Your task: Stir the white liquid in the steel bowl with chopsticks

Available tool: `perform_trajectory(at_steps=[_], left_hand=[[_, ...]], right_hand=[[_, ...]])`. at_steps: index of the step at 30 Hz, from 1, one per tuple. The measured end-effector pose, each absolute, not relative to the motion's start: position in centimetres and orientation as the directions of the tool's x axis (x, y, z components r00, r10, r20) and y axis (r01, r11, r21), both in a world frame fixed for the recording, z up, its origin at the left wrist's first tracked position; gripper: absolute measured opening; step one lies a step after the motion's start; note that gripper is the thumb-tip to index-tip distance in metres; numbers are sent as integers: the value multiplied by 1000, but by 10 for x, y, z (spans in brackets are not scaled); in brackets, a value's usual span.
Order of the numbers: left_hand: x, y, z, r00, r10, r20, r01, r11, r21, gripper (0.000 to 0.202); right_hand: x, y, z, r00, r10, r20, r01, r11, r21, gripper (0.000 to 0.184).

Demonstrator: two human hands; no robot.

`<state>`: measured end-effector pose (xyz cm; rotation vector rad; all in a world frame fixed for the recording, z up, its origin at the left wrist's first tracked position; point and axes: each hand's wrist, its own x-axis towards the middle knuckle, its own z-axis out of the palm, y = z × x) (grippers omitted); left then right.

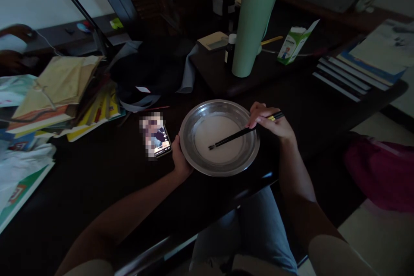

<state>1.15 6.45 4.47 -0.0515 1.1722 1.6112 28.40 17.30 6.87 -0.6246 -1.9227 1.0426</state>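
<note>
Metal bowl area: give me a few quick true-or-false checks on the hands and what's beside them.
The right hand holds black chopsticks whose tips are in the metal bowl. True.
The left hand grips the green flask. False: it holds the bowl's near-left rim, and the flask stands apart behind the bowl.
A phone lies left of the bowl, screen lit. True.
The bowl is empty. False: it holds a pale white mixture.
</note>
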Motion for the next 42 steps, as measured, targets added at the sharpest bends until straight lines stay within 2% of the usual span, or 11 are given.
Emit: perform_trajectory(at_steps=[6, 11, 13, 17, 20, 24, 28, 30, 33, 37, 42], left_hand=[[8, 64, 35, -406, 748, -525, -745, 62, 664, 31], [6, 65, 30, -407, 755, -513, -724, 76, 686, 29], [6, 65, 32, -403, 754, -519, -726, 82, 683, 29], [7, 63, 38, -390, 751, -533, -716, 118, 688, 31], [8, 63, 40, -397, 755, -522, -699, 119, 705, 33], [9, 65, 40, -404, 717, -568, -726, 126, 676, 34], [9, 66, 36, -402, 726, -557, -725, 119, 678, 34], [9, 65, 33, -417, 736, -533, -715, 96, 693, 32], [6, 64, 25, -415, 767, -489, -697, 78, 713, 30], [1, 63, 11, -431, 786, -443, -642, 78, 763, 34], [1, 60, 24, -579, 803, -142, -440, -161, 883, 39]], right_hand=[[284, 174, 67, -392, 798, 457, 157, 548, -821, 41], [292, 176, 61, -201, 820, 536, 62, 557, -828, 47], [292, 176, 61, -234, 818, 525, 24, 545, -838, 50], [285, 175, 65, -457, 769, 447, 56, 526, -849, 45], [281, 175, 67, -499, 744, 445, 94, 557, -825, 40], [285, 177, 63, -357, 793, 494, 146, 570, -809, 39], [293, 179, 58, -175, 829, 530, 99, 551, -829, 47], [295, 178, 57, -172, 844, 508, 63, 524, -849, 52], [291, 175, 59, -297, 832, 468, 28, 497, -867, 50], [284, 173, 63, -443, 785, 433, 92, 520, -849, 44], [288, 175, 63, -389, 809, 440, 150, 527, -837, 44]])
